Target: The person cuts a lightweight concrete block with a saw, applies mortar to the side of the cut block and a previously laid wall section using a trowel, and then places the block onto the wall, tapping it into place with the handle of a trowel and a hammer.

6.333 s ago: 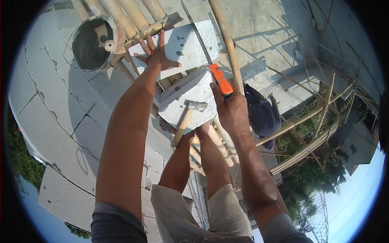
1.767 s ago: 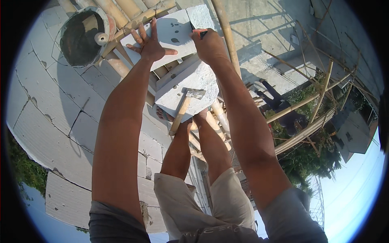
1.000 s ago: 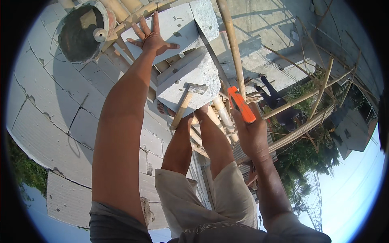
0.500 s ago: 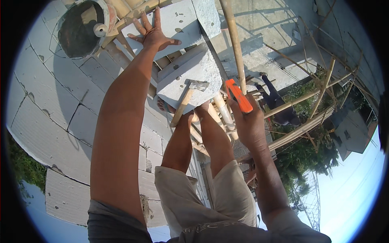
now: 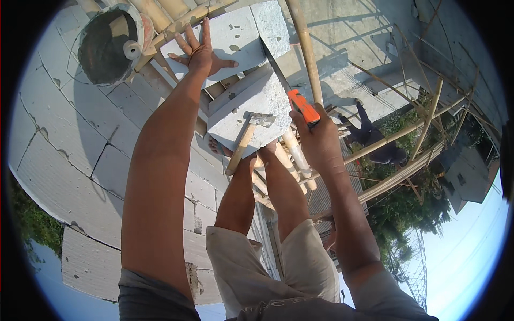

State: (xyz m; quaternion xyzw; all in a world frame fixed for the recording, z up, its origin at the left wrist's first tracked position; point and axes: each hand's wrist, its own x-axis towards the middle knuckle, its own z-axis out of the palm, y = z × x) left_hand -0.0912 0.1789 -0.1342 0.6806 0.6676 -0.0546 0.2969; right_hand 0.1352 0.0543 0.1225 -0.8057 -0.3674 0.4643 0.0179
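Note:
My left hand [image 5: 201,55] lies with fingers spread on a white, pitted block [image 5: 232,31], whose right end [image 5: 272,24] is divided off by a cut. My right hand [image 5: 316,139] is closed on the orange handle [image 5: 303,104] of a saw. The saw's long dark blade [image 5: 279,72] runs up from the handle into that cut. Below, a second white block with a rough right face [image 5: 259,93] carries a hatchet-like tool [image 5: 241,144] with a wooden handle and grey metal head. My feet and bare legs show beneath it.
A mortar bucket [image 5: 99,53] stands upper left beside bamboo poles [image 5: 150,13]. A wall of white blocks [image 5: 69,139] curves along the left. An upright bamboo pole [image 5: 305,48] passes right of the saw. Another person [image 5: 375,147] in dark clothing is below bamboo scaffolding [image 5: 428,128] at right.
Over the last second my right hand has pushed the saw up and leftward, toward the cut. My left hand stays on the block. The person at right has shifted slightly.

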